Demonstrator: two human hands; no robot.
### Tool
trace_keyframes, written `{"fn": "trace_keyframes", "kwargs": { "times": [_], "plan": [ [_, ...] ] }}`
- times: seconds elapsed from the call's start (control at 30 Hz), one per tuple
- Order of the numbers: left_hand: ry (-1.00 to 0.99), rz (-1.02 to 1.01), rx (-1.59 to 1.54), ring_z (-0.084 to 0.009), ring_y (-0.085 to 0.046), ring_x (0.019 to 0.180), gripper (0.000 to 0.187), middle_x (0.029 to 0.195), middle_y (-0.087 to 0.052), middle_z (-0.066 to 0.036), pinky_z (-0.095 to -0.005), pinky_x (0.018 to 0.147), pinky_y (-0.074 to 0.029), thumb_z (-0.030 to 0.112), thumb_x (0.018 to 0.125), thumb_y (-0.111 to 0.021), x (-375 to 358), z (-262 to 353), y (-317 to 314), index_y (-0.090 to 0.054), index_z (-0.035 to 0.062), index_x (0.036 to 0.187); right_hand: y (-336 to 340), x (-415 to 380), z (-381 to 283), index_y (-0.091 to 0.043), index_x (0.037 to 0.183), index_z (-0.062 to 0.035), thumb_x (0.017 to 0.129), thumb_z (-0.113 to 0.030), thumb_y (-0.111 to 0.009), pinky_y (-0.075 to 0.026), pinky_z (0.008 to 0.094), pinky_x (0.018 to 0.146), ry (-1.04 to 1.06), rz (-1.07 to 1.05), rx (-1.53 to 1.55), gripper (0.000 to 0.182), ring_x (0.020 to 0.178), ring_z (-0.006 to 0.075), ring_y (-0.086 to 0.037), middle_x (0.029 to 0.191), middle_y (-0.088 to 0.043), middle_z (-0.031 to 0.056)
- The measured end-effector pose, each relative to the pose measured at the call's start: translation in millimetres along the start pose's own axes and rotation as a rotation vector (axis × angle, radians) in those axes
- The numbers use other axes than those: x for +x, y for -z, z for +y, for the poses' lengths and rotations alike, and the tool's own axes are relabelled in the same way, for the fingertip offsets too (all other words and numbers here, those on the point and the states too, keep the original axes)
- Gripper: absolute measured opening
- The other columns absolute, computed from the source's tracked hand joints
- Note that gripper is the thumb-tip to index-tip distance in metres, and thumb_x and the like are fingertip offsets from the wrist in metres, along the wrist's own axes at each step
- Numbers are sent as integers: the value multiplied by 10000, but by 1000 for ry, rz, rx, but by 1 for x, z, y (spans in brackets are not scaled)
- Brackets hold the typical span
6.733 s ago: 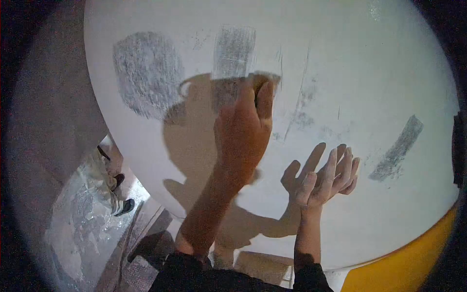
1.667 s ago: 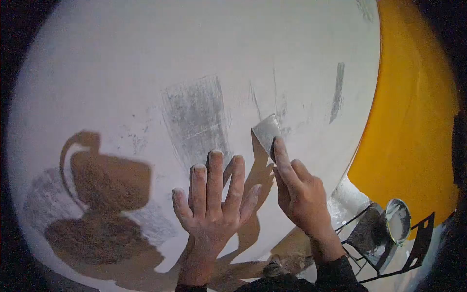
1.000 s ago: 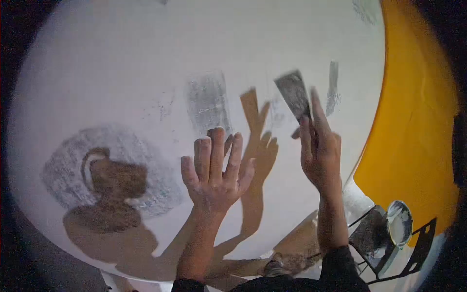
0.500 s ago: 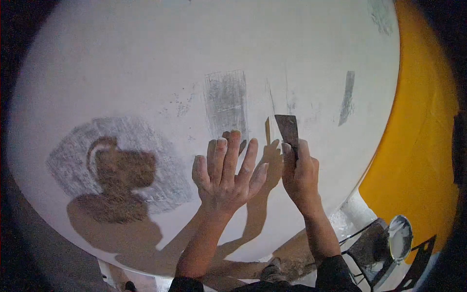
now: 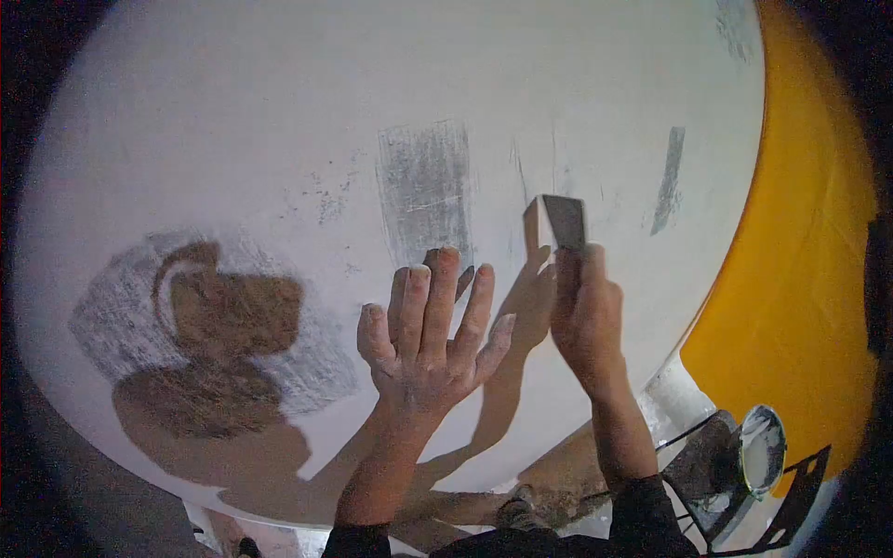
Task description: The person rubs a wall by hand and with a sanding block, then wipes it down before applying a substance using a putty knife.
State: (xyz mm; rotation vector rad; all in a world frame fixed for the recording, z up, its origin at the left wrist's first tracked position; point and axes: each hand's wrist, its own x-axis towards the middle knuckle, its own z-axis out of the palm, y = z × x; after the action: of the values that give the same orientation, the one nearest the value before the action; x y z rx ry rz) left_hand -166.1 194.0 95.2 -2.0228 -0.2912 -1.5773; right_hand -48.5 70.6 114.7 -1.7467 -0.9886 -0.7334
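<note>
A large pale curved surface (image 5: 279, 84) fills most of the view, with grey scuffed patches on it. My left hand (image 5: 433, 339) has its fingers spread against this surface, just below a rectangular grey patch (image 5: 423, 186), and holds nothing. To its right, my right hand (image 5: 588, 312) is closed around the lower part of a flat dark scraper (image 5: 565, 221), whose wide end points up. The scraper lies close to the surface; whether its edge touches cannot be made out. Shadows of my head and arms fall over the lower part.
A narrow grey strip (image 5: 668, 181) marks the surface at the right. Beyond its edge is a yellow-orange area (image 5: 809, 232). At the lower right, a round container (image 5: 763, 451) with whitish material stands by a dark metal frame (image 5: 800, 502). A shoe (image 5: 248, 547) shows at the bottom left.
My right hand has moved up and slightly right with the scraper, which is tilted differently. My left hand stays spread in nearly the same place. The patches have shifted slightly in view.
</note>
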Motion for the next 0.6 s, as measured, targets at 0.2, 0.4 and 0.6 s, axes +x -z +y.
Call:
{"fn": "trace_keyframes", "kwargs": {
  "times": [0.2, 0.4, 0.6],
  "plan": [
    [14, -6, -10, -250, -297, 1320, 551, 1358, -438, -86, -523, 1071, -60, 511, 812, -534, 0, 0, -1, -488, 215, 1275, -6, -11, 3, -415, 1056, -65, 881, -112, -504, -433, 463, 460, 73, -28, 18, 202, 591, 405, -599, 659, -601, 193],
    [-38, -28, 6, -327, -344, 1277, 546, 1324, -459, -168, -545, 1064, -60, 478, 792, -573, 2, -1, 4, -525, 172, 1241, -2, -3, -11, -408, 1075, -50, 848, -99, -520, -453, 460, 485, -14, -88, -89, 258, 602, 390, -605, 690, -608, 190],
    [-28, -32, -4, -332, -347, 1274, 558, 1331, -459, -155, -551, 1061, -60, 470, 779, -575, 1, -2, 4, -520, 197, 1262, 0, -6, -30, -401, 1058, -16, 845, -88, -506, -476, 439, 505, -59, -137, -216, 249, 632, 378, -616, 740, -614, 192]
  ]
}}
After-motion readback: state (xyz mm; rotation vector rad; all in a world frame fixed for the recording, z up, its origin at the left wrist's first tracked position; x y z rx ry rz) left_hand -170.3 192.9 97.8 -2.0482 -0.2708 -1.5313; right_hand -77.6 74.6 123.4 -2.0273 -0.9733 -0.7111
